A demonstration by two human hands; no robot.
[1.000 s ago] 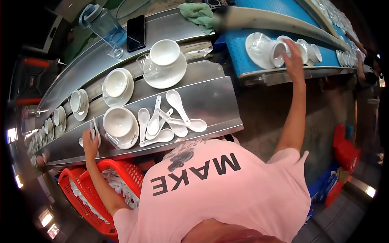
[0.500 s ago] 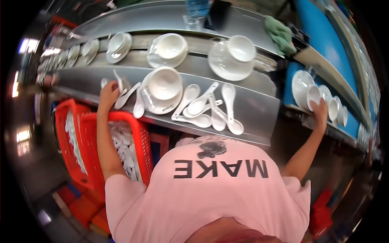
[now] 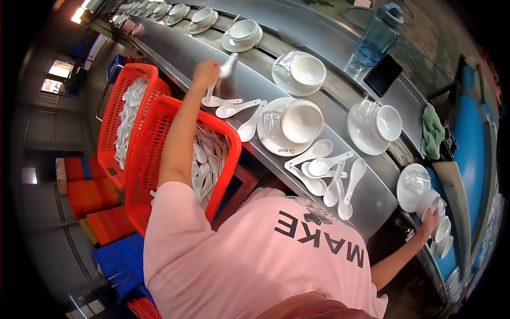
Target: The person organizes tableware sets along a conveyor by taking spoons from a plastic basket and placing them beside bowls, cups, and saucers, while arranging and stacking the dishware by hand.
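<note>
My left hand (image 3: 206, 75), fingers closed, is over the left part of the metal counter. A white soup spoon (image 3: 228, 66) sticks out from its fingertips. Below the hand lie more white soup spoons (image 3: 237, 108). At the far right, my right hand (image 3: 426, 227) grips a small white bowl (image 3: 428, 203) beside a white plate (image 3: 413, 187) with a clear glass on it. Between my hands, a plate (image 3: 270, 139) carries a bowl (image 3: 302, 123) and a wrapped glass. Several loose spoons (image 3: 329, 166) lie to its right.
Two red baskets (image 3: 234, 159) filled with white spoons stand left of me, below the counter (image 3: 372, 198). A row of place settings (image 3: 241, 34) runs along the rail behind. Further back are a blue water bottle (image 3: 376, 40), a black phone (image 3: 383, 75) and a green cloth (image 3: 432, 130).
The view has turned to the left, bringing more of the baskets and the row of settings into sight. My left hand stays by the spoons, and my right hand stays at the bowl.
</note>
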